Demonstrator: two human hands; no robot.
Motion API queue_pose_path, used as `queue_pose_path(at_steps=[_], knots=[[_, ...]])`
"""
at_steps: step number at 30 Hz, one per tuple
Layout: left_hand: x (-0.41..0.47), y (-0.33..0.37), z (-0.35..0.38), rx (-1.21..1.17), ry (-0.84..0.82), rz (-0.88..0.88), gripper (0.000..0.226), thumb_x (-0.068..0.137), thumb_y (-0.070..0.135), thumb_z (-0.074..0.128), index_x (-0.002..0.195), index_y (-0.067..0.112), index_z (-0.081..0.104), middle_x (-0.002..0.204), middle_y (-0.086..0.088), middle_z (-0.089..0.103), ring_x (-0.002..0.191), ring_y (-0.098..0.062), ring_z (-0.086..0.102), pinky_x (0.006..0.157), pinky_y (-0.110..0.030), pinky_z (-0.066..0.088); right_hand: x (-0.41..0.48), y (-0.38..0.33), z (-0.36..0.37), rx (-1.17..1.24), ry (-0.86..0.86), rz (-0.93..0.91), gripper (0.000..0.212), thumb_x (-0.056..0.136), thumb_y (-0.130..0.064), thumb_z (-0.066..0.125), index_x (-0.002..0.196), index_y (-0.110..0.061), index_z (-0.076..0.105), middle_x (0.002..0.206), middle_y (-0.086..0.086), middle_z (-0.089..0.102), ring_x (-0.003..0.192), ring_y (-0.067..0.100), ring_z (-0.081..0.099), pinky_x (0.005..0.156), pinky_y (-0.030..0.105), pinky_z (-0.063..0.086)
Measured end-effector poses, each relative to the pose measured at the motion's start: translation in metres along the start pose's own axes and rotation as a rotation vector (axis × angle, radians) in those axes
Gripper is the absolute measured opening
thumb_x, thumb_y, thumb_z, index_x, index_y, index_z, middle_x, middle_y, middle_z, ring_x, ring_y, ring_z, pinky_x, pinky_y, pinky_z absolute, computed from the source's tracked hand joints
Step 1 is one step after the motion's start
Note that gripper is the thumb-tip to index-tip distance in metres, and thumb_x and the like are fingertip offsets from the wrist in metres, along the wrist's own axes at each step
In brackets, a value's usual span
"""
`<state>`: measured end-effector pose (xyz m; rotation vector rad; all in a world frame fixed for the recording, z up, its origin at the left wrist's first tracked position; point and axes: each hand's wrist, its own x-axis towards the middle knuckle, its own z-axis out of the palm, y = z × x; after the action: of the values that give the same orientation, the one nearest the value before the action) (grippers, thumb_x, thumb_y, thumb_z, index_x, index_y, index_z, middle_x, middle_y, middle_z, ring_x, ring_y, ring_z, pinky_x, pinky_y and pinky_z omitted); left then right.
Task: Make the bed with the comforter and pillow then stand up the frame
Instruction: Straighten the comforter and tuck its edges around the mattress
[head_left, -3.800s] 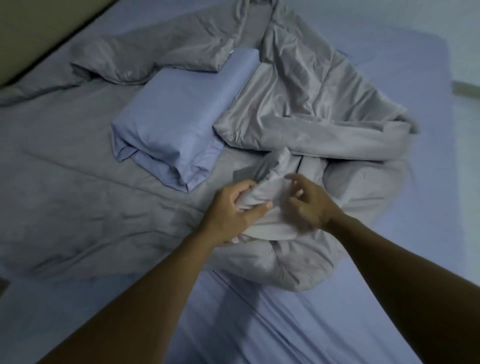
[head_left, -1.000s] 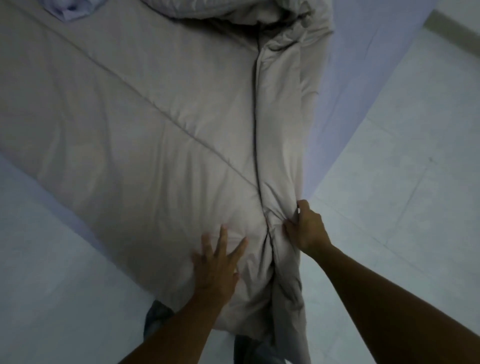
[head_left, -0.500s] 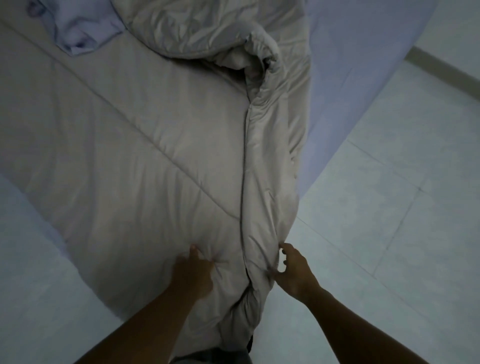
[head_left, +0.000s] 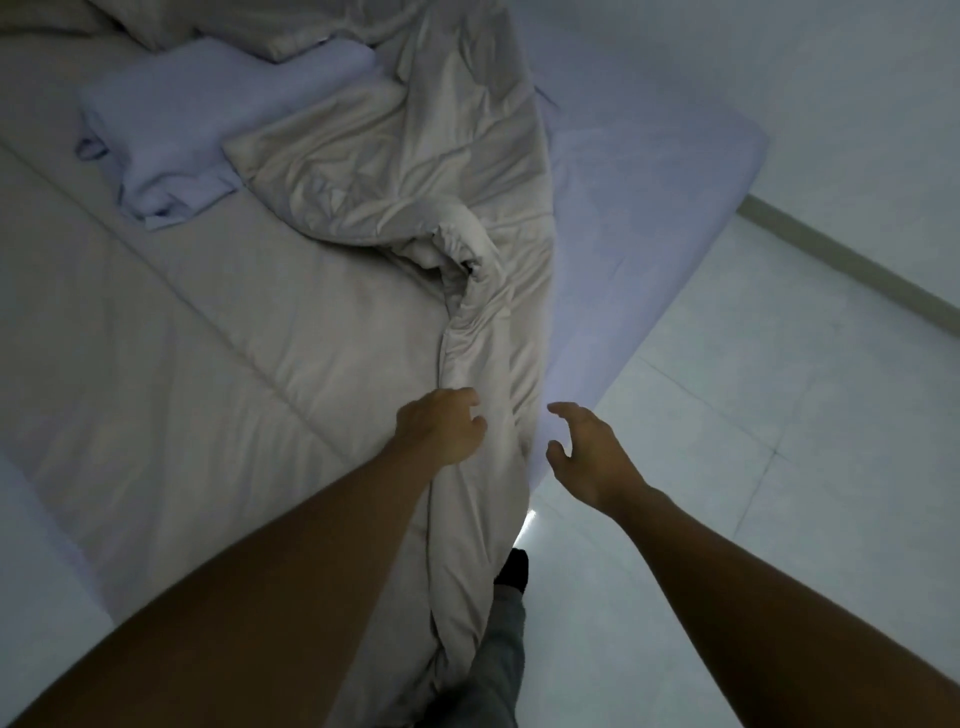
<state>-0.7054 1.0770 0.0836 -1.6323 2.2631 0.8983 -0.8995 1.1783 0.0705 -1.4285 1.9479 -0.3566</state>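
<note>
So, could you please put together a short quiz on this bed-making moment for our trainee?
1. True or false: the right hand grips the comforter.
2. Where is the pillow? A) on the floor; B) on the bed, its edge overlapped by bunched comforter; C) propped against the wall.
3. Fill in: right of the comforter's folded ridge, the bed shows only its lavender ____.
Key: 1 false, it is open and holds nothing; 2 B; 3 sheet.
</note>
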Motion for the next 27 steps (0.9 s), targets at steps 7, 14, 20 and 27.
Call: queue_pose_path(at_steps=[7, 14, 20, 27], knots=[[0.075, 0.050, -0.082, -0.246, -0.041, -0.077, 0.040, 0.092, 0.044, 0.055, 0.130, 0.032, 0.058, 0.136, -0.001, 0.058, 0.120, -0.022, 0.058, 0.102, -0.031, 0.046, 0.074, -0.012, -0.101, -0.039, -0.106, -0.054, 0.049, 0.098, -0.018, 0.056, 0.145, -0.018, 0.044, 0.144, 0.007, 0.052, 0.134, 0.023, 0.047, 0.111, 0.035, 0.040], [0.143, 0.106, -0.133, -0.359, 0.009, -0.116, 0.043, 0.077, 0.045, 0.052, 0.115, 0.031, 0.066, 0.122, 0.002, 0.068, 0.110, -0.018, 0.064, 0.100, -0.036, 0.050, 0.145, 0.006, -0.201, -0.053, -0.101, -0.111, 0.047, 0.097, -0.015, 0.058, 0.143, -0.014, 0.048, 0.142, 0.009, 0.054, 0.132, 0.022, 0.051, 0.109, 0.030, 0.039], [0.213, 0.179, -0.162, -0.425, 0.107, -0.159, 0.032, 0.087, 0.039, 0.057, 0.117, 0.031, 0.066, 0.113, 0.006, 0.066, 0.104, -0.018, 0.064, 0.096, -0.034, 0.052, 0.230, 0.045, -0.289, -0.079, -0.093, -0.183, 0.045, 0.097, -0.016, 0.057, 0.141, -0.014, 0.050, 0.142, 0.008, 0.055, 0.132, 0.023, 0.051, 0.109, 0.029, 0.039], [0.293, 0.280, -0.180, -0.491, 0.209, -0.222, 0.031, 0.090, 0.043, 0.060, 0.117, 0.029, 0.066, 0.114, -0.001, 0.065, 0.105, -0.020, 0.064, 0.097, -0.034, 0.051, 0.332, 0.088, -0.398, -0.125, -0.154, -0.340, 0.041, 0.096, -0.015, 0.058, 0.136, -0.016, 0.056, 0.134, 0.006, 0.060, 0.124, 0.021, 0.056, 0.107, 0.033, 0.045]])
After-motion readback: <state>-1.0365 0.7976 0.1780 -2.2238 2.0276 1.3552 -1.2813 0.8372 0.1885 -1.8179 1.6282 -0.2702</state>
